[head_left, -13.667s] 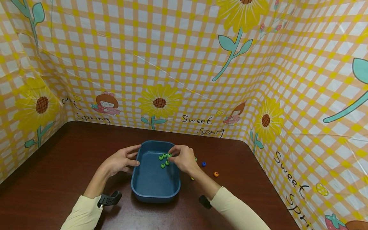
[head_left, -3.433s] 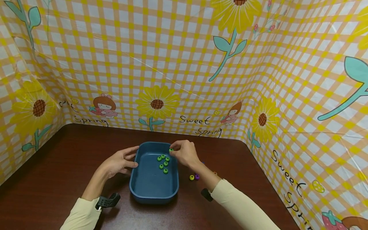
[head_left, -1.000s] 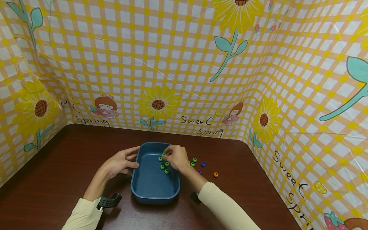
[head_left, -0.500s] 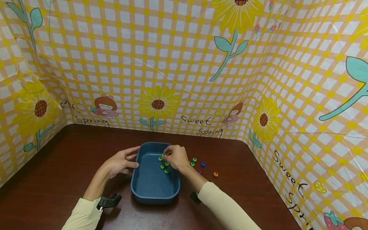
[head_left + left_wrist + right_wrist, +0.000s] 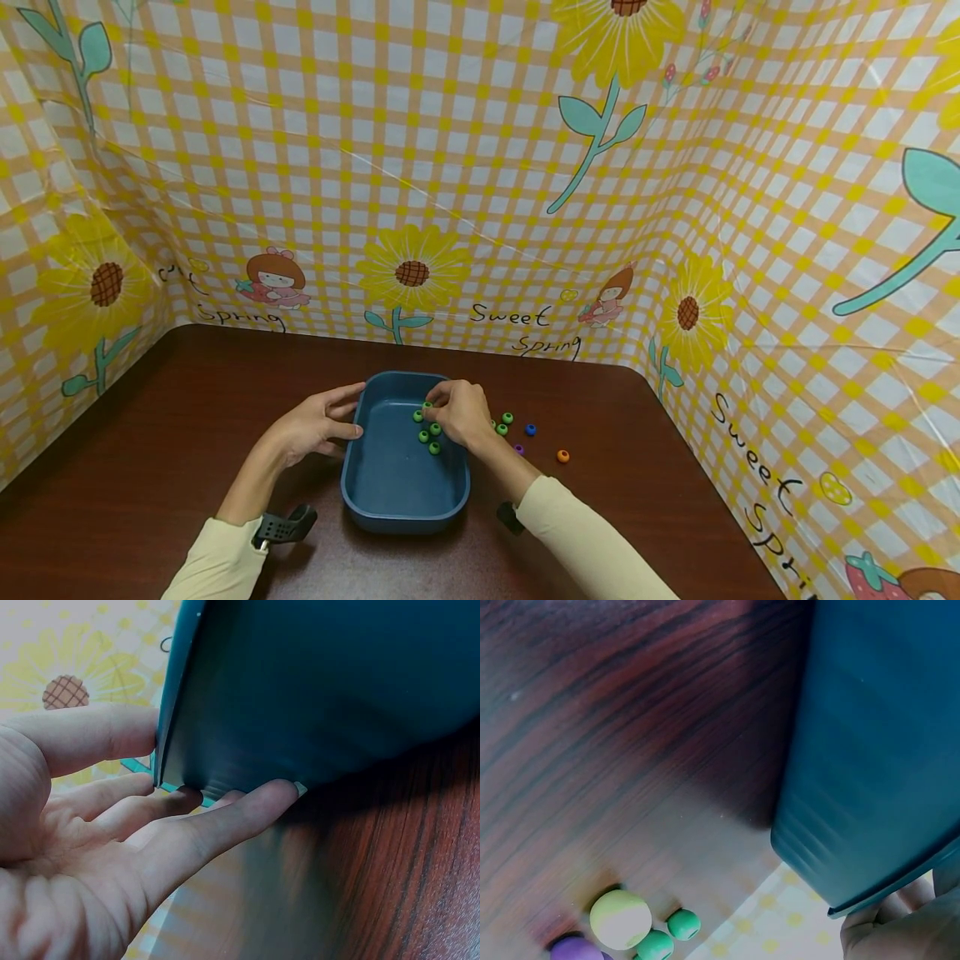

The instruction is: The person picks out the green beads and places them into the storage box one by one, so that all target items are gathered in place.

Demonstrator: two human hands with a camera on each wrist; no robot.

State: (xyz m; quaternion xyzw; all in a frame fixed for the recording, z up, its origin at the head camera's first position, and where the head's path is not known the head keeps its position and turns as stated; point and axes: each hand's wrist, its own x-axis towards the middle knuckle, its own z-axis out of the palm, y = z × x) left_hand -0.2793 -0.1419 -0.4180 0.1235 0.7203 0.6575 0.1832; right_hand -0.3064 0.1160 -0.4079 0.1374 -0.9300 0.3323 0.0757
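Over on the left, the left hand [image 5: 311, 425] lies against the outer left wall of the blue tray [image 5: 375, 492], thumb up at the rim, fingers nearly straight along the wall, curled round nothing; the left wrist view shows a fingertip [image 5: 289, 793] touching the tray's [image 5: 315, 682] underside edge and the thumb pressed to the lip. It steadies the tray with a flat, relaxed hand on the dark wooden table [image 5: 150, 433].

Moving right, inside the tray, just ahead of the right hand's fingertips, sits a small cluster of green beads [image 5: 427, 433], four or five of them showing, lying loose on the tray floor toward its far right corner.

Now the right hand [image 5: 461, 412] hangs over the tray's right rim, fingers bent down and bunched together right at the green beads. Is it pinching one? I cannot tell; the knuckles hide the tips, and the right wrist view only catches the tray's outer wall [image 5: 885, 750] and a corner of the hand.

Right of that hand, on the bare table, more beads are scattered: two green ones [image 5: 505, 422] just beside the wrist, a purple one [image 5: 517, 448] a little nearer the sleeve, a blue one [image 5: 530, 429] further out, and an orange one [image 5: 562, 455] farthest right. The right wrist view also picks up a yellow bead [image 5: 620, 919] beside the purple [image 5: 576, 949] and greens [image 5: 682, 924].
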